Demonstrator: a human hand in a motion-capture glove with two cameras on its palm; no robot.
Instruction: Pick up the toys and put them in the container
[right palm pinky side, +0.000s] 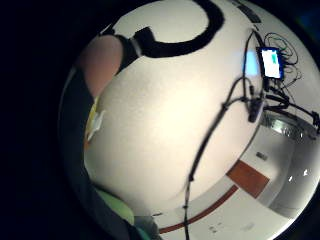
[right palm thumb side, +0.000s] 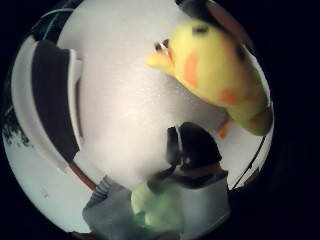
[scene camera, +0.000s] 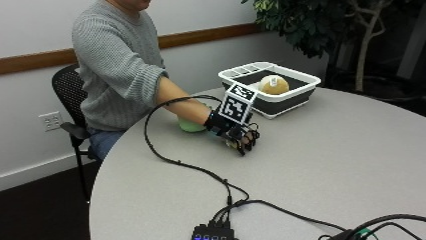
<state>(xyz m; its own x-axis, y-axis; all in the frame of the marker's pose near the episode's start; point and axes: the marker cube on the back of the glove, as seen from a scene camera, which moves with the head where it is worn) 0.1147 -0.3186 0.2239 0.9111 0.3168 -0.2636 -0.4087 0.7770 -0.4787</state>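
Over the round grey bench (scene camera: 346, 150), the black-gloved right hand (scene camera: 234, 131) curls its fingers around a yellow plush toy with orange spots (right palm thumb side: 220, 75), a light green soft toy (scene camera: 192, 124) lying behind the wrist and the white-rimmed black container (scene camera: 269, 90), holding a tan round toy (scene camera: 273, 84), standing beyond.

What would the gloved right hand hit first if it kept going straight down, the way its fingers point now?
Most likely the bare tabletop. In the outside view the right hand hangs fingers-down just above it, with a yellow toy close against its palm. How close the fingertips are to the table is unclear.

Office, round table (scene camera: 346, 150) (potted tree (scene camera: 313, 25))
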